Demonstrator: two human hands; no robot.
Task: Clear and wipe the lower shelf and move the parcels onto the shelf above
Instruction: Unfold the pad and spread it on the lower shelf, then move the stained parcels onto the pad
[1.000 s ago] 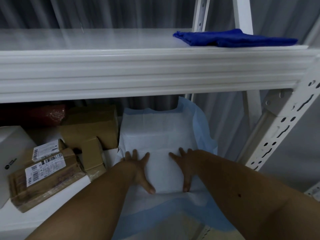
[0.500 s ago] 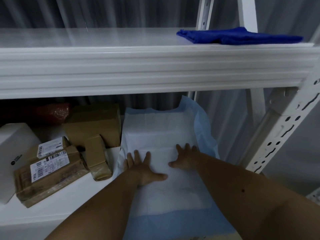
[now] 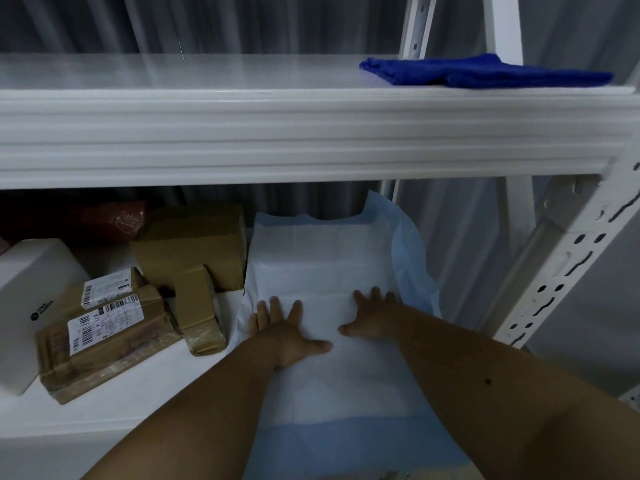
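Note:
A white pad with blue edges lies spread over the right part of the lower shelf. My left hand and my right hand press flat on it, fingers apart, holding nothing. Left of the pad sit several parcels: a large brown box, a small taped brown box, a flat brown parcel with white labels and a white box. A folded blue cloth rests at the right end of the upper shelf.
A red wrapped item lies in the dark at the back left of the lower shelf. The perforated white upright stands at the right. A grey curtain hangs behind the rack.
Both hands have slid further back along the pad, flattening it onto the shelf. The pad's raised far part now lies lower.

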